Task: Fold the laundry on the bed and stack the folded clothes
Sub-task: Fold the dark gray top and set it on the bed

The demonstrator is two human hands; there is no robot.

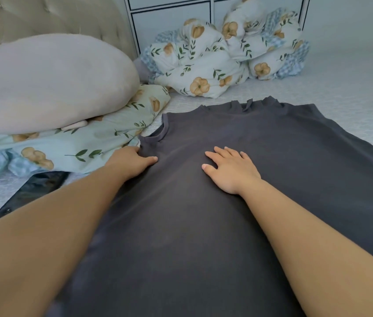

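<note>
Head view, step: likely the first lengthwise fold of the dark grey sleeveless top, judged from the hands.
Head view, left hand: at the top's left edge just below the armhole, fingers curled under the hem side, thumb on the cloth; it pinches the edge.
Head view, right hand: flat on the chest, fingers straight and spread, pressing, holding nothing.
How to do it well: keep the right palm as the anchor, lift the left edge evenly and bring it across without dragging creases.
Top, look: plain, matte, soft knit, neck tab at the collar, mostly smooth.
Top, place: spread flat on the white bedspread, collar pointing away.
Nearby: floral duvet bundled beyond, beige pillow to the left, a black garment beside the left forearm.
</note>
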